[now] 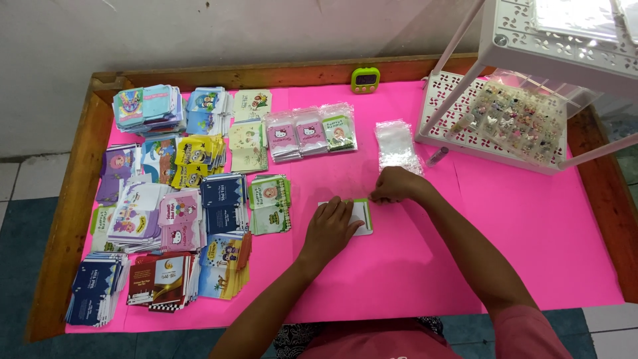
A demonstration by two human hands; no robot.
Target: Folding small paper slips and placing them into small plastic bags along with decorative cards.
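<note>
I see my left hand (330,225) lying flat, palm down, fingers spread over a small white card (359,217) with a green edge, pinning it to the pink sheet (531,226) near the middle of the table (70,219). My right hand (397,185) sits just beyond the card's far right corner, fingers curled and pinched at that corner; whether the pinch closes on the card itself or on a thin sleeve over it I cannot tell. The card's right and near edges show past my left fingers; the rest is covered. Just beyond my right hand lies a stack of clear bags (397,146), touching or nearly touching the knuckles. To the left of the card a green-bordered card pile (270,203) stands near, and further left the sheet is crowded with more piles (163,213) out to the wooden rim. Bagged cards (310,133) lie in a row at the far middle, with a green timer (365,79) on the far rim. A white rack (505,100) takes the far right corner, a tray of small trinkets (522,119) on its lower shelf, and a pen (437,156) lies at its foot. Open pink room runs right of my right forearm and along the near edge.
</note>
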